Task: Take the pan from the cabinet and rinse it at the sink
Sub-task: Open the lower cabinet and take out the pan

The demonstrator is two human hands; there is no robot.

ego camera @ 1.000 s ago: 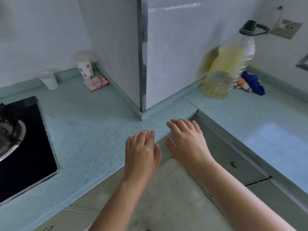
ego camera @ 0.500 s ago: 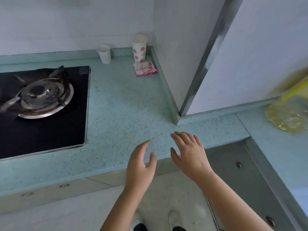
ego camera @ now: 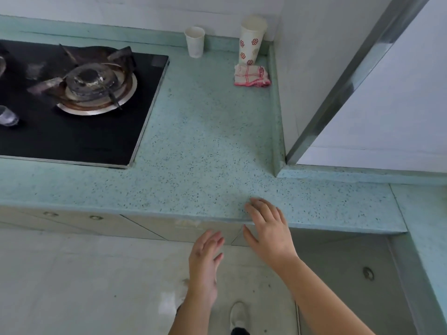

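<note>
My left hand (ego camera: 205,262) hangs open in front of the closed cabinet doors (ego camera: 154,226) under the counter, fingers spread, holding nothing. My right hand (ego camera: 268,228) is open too, its fingertips lying over the front edge of the speckled teal counter (ego camera: 205,146). No pan and no sink are in view. The cabinet fronts below the counter are pale, with small round pulls (ego camera: 96,217).
A black gas hob (ego camera: 79,105) with a burner sits on the counter at left. At the back stand a small white cup (ego camera: 195,42), a taller patterned cup (ego camera: 251,42) and a folded red-checked cloth (ego camera: 251,76). A tiled column (ego camera: 338,81) rises at right. My feet (ego camera: 238,315) show on the floor.
The view has swung left and down, bringing the hob in and losing the oil bottle. My left hand dropped below the counter edge; my right hand stays at the edge.
</note>
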